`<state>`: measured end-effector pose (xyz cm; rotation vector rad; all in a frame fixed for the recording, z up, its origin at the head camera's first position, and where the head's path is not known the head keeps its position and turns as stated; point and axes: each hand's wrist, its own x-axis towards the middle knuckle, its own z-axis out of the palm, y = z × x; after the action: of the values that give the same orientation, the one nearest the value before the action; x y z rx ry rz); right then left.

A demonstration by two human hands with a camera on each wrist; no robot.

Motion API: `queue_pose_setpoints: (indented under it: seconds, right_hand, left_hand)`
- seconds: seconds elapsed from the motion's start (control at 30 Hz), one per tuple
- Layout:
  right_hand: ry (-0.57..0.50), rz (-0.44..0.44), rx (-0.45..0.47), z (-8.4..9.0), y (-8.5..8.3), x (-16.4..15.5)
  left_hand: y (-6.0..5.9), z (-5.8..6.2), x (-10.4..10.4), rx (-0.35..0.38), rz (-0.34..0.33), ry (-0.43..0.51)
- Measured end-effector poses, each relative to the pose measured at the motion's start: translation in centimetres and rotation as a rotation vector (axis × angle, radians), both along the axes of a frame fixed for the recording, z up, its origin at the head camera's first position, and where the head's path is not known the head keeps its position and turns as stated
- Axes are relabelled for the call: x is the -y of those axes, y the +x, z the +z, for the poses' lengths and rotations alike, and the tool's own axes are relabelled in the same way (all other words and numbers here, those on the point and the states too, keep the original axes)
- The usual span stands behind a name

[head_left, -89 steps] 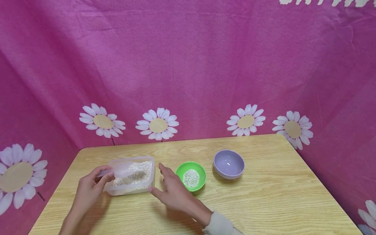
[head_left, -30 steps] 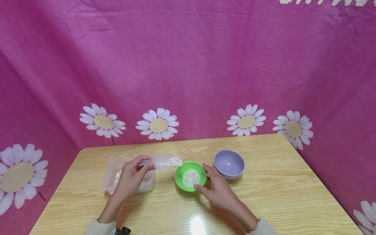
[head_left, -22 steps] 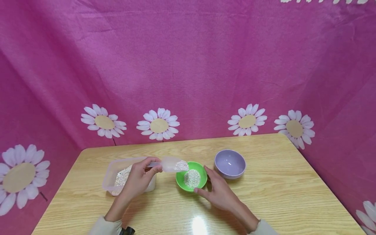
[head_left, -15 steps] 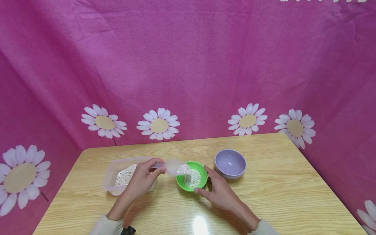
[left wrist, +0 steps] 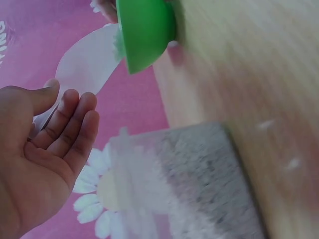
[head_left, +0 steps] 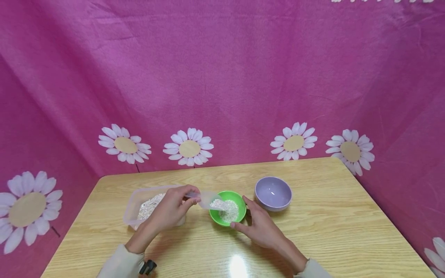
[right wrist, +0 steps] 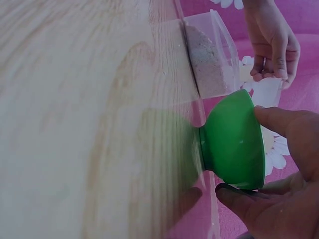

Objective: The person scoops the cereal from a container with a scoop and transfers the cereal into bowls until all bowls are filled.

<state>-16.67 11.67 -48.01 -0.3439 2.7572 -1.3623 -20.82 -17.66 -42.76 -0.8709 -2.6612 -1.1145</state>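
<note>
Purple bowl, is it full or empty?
Empty: the purple bowl shows only its bare, shiny inside, while the green bowl holds grain.

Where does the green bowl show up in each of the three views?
Head: green bowl at table centre, between both hands.
Left wrist: green bowl at top, seen side-on.
Right wrist: green bowl at right, against the right hand.
Shared landmark: clear container of grain.
</note>
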Motion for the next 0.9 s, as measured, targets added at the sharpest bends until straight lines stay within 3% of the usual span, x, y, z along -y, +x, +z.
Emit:
queue_pose_setpoints:
  seconds: [0.4, 0.67, 0.9]
  right_hand:
    - [-0.001, 0.009, -0.014, 0.2, 0.2, -0.2]
    - [0.005, 0.008, -0.019, 0.3, 0.2, -0.2]
    - [0.018, 0.004, -0.024, 0.6, 0.3, -0.1]
  left_hand:
    - [-0.1, 2.0, 0.3, -0.079, 0.009, 0.008]
    - [0.1, 1.9, 0.8, -0.05, 0.03, 0.066]
    - [0.9, 1.4, 2.2, -0.087, 0.14, 0.133]
